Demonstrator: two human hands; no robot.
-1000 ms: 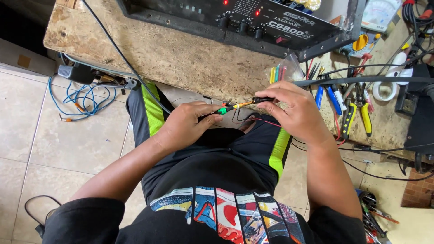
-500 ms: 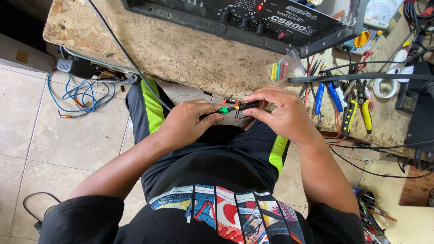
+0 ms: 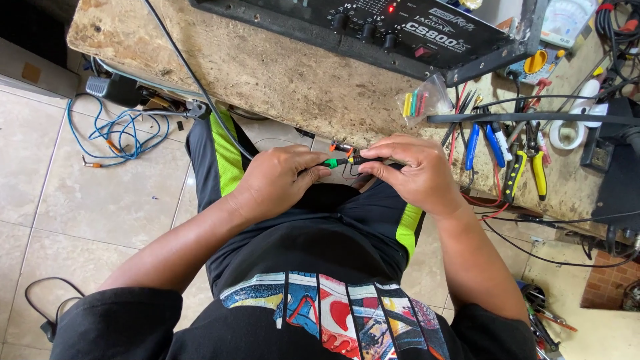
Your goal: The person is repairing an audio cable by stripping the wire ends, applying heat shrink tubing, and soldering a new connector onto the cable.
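My left hand (image 3: 280, 179) pinches the green plug (image 3: 331, 163); my right hand (image 3: 408, 170) grips its black mate (image 3: 355, 160), both lying left-to-right, tips touching.

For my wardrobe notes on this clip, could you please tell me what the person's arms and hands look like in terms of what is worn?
Both hands are bare: no gloves, rings or watch show on the left hand or the right hand. The forearms are uncovered, and short black sleeves end near the elbows.

Black metal amplifier box (image 3: 373, 27) at top of frame on speckled stone workbench (image 3: 267, 80), yellow-handled pliers (image 3: 527, 167) at right edge, tangled blue cable (image 3: 120, 130) on tiled floor (image 3: 80, 200) at left
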